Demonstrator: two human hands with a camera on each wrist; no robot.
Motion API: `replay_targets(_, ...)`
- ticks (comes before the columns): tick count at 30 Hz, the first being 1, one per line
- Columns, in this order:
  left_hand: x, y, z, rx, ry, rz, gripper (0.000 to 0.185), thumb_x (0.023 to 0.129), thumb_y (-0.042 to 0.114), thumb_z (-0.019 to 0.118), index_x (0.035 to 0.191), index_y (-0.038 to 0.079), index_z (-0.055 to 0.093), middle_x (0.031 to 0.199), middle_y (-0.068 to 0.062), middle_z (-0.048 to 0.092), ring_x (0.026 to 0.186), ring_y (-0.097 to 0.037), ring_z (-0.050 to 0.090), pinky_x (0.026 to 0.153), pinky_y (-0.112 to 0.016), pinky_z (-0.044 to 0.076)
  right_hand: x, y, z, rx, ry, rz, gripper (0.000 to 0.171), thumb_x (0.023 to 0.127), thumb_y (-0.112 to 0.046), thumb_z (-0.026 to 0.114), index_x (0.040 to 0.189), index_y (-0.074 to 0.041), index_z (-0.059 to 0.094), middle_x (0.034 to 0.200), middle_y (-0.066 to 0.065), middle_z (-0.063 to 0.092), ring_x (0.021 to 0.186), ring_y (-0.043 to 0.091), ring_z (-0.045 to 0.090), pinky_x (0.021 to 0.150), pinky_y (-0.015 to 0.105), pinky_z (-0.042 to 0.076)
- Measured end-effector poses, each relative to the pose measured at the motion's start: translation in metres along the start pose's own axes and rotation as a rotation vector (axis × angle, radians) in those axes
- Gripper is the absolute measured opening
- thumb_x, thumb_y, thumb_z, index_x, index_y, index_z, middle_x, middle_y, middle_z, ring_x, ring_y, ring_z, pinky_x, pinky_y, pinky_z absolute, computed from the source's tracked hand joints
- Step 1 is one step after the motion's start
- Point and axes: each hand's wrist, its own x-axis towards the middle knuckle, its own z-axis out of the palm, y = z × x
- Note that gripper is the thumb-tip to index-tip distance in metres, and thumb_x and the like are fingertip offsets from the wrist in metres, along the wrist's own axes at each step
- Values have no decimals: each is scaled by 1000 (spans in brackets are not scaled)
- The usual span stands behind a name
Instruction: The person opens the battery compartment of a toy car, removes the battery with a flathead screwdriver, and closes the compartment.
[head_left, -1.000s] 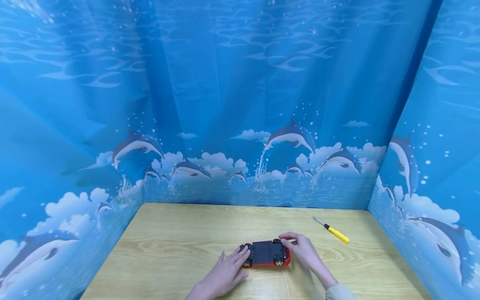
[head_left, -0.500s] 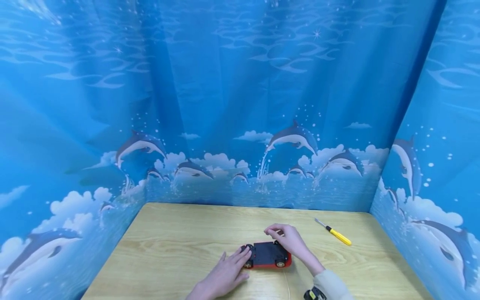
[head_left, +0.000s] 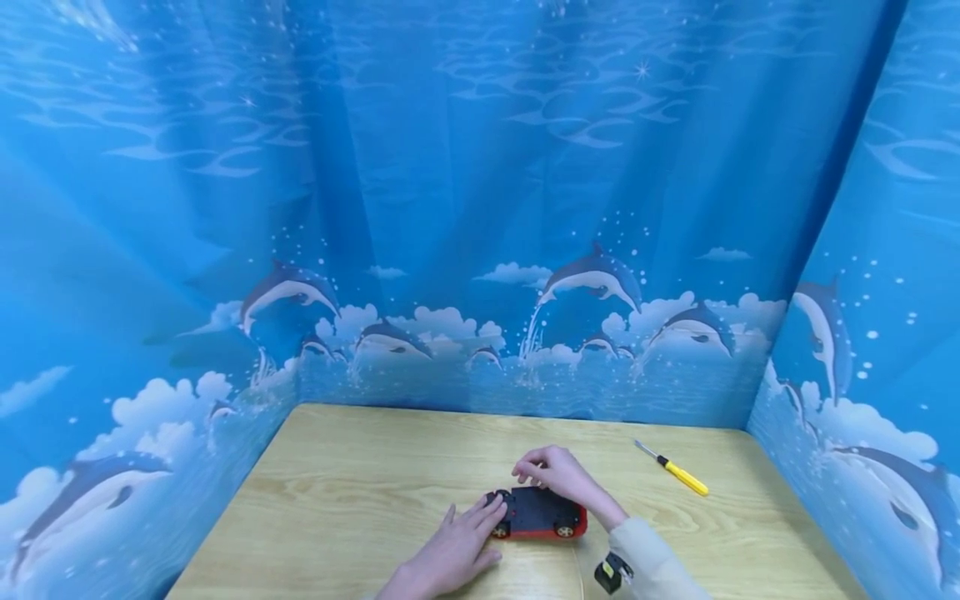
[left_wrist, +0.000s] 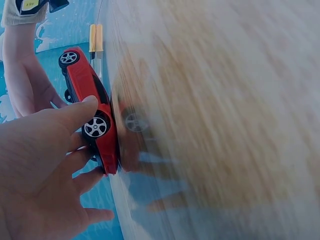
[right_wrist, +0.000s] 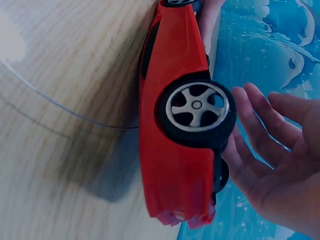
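Note:
A red toy car (head_left: 534,512) lies upside down on the wooden table, its black underside and wheels facing up. My left hand (head_left: 453,546) holds its left end. In the left wrist view the thumb (left_wrist: 82,112) presses the side near a wheel, and the other fingers reach over the underside and end. Just above the underside hovers my right hand (head_left: 555,471), fingers loosely bent, with nothing seen in them. The right wrist view shows those fingertips (right_wrist: 240,95) close by the near wheel (right_wrist: 197,106); whether they touch the car I cannot tell.
A screwdriver (head_left: 675,473) with a yellow handle lies on the table at the right. From the car a thin pale string (right_wrist: 75,112) runs over the tabletop (head_left: 360,483) toward the front edge. Blue dolphin-printed curtains (head_left: 465,208) surround the table.
My right hand has left the car's right end and moved up and left over the underside. My left hand stays on the car. The view has shifted slightly.

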Motion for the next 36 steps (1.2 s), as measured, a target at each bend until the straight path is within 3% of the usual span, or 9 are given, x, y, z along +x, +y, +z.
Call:
replay_targets(7,0,1,-1,-8,-11,-5,66,99,44,61,154,14,44,161,-4,39,146,-27,40,106,-69,39,5,-2,6,-139,-59,-23,24,102,-19,60,92,-10,80,78,-1,74,70,9,63,65,26,52)
replay_targets(15,1,2,0,-3,-37,-30,68,98,45,61,156,15,42,162,-3,37,148,-27,38,109,-68,38,7,-9,10,-280,-95,-25,19,98,-19,66,86,-15,80,75,-6,71,69,4,59,68,27,49)
replay_targets(23,2,3,-2,-8,-51,-44,67,98,44,63,155,14,42,162,-4,37,147,-27,38,108,-66,40,12,-14,12,-352,-146,-76,19,99,-16,66,84,-14,78,80,-6,73,72,5,60,70,28,49)
replay_targets(30,5,5,0,-6,-72,-62,65,99,44,61,154,14,44,162,-3,37,148,-26,37,109,-62,41,15,-11,15,-388,-158,-45,14,98,-18,67,89,-15,78,84,-7,73,78,7,62,78,33,50)
replay_targets(36,7,5,1,2,-81,-81,65,99,44,62,154,15,44,162,-2,37,148,-24,37,110,-62,41,14,-11,15,-353,-166,-25,12,98,-19,67,95,-13,78,89,-5,74,82,10,64,77,33,52)
